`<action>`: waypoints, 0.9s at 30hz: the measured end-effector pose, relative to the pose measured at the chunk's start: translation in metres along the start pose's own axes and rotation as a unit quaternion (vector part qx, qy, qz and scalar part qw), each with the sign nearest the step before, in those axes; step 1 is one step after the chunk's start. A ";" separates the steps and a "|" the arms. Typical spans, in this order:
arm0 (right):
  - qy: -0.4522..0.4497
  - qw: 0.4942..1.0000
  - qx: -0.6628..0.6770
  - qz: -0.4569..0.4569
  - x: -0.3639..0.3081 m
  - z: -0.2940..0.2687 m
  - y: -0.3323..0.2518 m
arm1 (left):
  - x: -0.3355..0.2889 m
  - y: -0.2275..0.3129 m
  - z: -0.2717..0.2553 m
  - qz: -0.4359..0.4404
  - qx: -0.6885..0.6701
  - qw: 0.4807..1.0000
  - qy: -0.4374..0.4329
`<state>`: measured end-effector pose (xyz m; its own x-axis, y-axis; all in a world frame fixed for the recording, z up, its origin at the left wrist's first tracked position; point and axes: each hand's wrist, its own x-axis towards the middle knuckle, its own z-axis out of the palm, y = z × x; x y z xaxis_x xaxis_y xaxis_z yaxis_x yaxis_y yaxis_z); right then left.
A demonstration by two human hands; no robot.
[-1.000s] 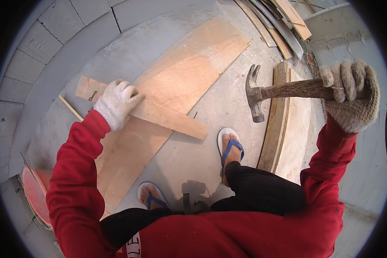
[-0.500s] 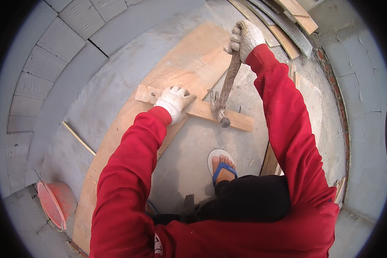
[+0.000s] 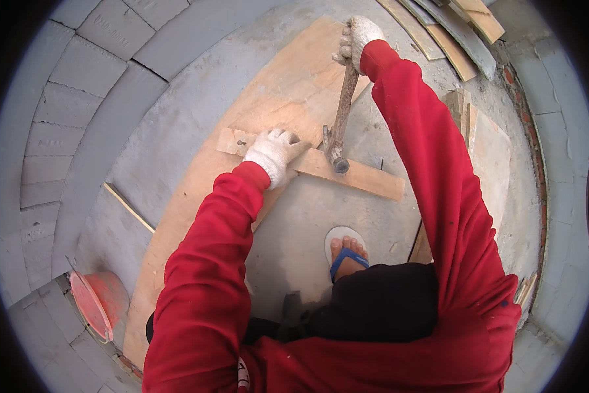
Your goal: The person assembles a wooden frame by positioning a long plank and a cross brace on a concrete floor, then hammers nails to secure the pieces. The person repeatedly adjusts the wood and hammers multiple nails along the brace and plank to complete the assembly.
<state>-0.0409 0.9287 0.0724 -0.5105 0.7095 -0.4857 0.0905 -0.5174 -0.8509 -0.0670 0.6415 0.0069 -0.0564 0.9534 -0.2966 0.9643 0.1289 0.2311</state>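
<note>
A claw hammer (image 3: pixel 345 105) is in my right hand (image 3: pixel 359 40), with the gloved fingers closed round the end of its handle. Its head hangs over a short wooden board (image 3: pixel 366 178); whether the two touch I cannot tell. My left hand (image 3: pixel 273 154), also in a white glove, has its fingers bent over that board left of the hammer head. The board lies across a long plywood sheet (image 3: pixel 301 72), and its right end reaches past the sheet's edge. A nail (image 3: pixel 241 142) shows near the board's left end, and another nail (image 3: pixel 381 164) stands near its right part.
A red bucket (image 3: pixel 101 301) lies tipped at the lower left. Near it is a thin wooden stick (image 3: pixel 129 207). Planks (image 3: pixel 448 49) are stacked at the far right, and more boards (image 3: pixel 488 157) lie beside my right arm. Grey block walls (image 3: pixel 81 62) enclose the floor. My sandalled foot (image 3: pixel 348 255) is close to the board.
My right hand and the hammer have moved up and left, bringing the hammer head nearer my left hand. My left hand keeps its hold on the board. The whole view has shifted slightly.
</note>
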 end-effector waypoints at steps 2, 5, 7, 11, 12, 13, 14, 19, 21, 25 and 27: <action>-0.027 0.999 0.038 -0.008 -0.014 0.000 -0.008 | -0.001 -0.001 -0.002 -0.018 0.001 1.000 -0.004; -0.006 0.998 0.056 0.006 -0.012 0.001 -0.014 | 0.003 0.002 -0.005 -0.031 0.005 0.999 -0.013; 0.010 0.999 0.048 -0.001 -0.024 0.011 -0.018 | 0.003 0.001 -0.010 -0.033 0.004 0.999 -0.021; -0.006 0.996 0.048 -0.069 -0.075 0.016 -0.014 | 0.007 0.010 -0.020 -0.037 -0.007 0.999 -0.027; -0.018 0.994 0.058 -0.088 -0.081 0.013 -0.011 | 0.008 0.014 -0.021 -0.045 -0.007 0.999 -0.026; -0.005 0.992 0.082 -0.094 -0.085 0.012 -0.008 | 0.013 0.018 -0.019 -0.042 -0.006 0.999 -0.012; -0.022 0.990 0.095 -0.102 -0.086 0.008 -0.005 | 0.019 0.023 -0.017 -0.040 -0.005 0.999 0.003; -0.043 0.986 0.094 -0.132 -0.096 -0.002 0.010 | 0.038 0.018 0.024 -0.070 0.098 0.989 0.089; -0.088 0.983 0.077 -0.142 -0.112 -0.022 0.025 | 0.041 0.022 0.015 -0.083 0.071 0.994 0.020; -0.221 0.890 -0.240 -0.317 -0.211 -0.110 0.102 | 0.032 0.018 0.015 -0.100 0.083 0.991 0.010; -0.235 0.816 -0.360 -0.388 -0.240 -0.145 0.109 | 0.031 0.027 -0.004 -0.091 0.028 0.995 -0.018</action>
<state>0.2155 0.7714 0.0675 -0.9088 0.3412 0.2402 -0.0226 0.5345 -0.8449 -0.0437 0.6753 0.0078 -0.2230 0.9052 -0.3619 0.9521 0.2820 0.1187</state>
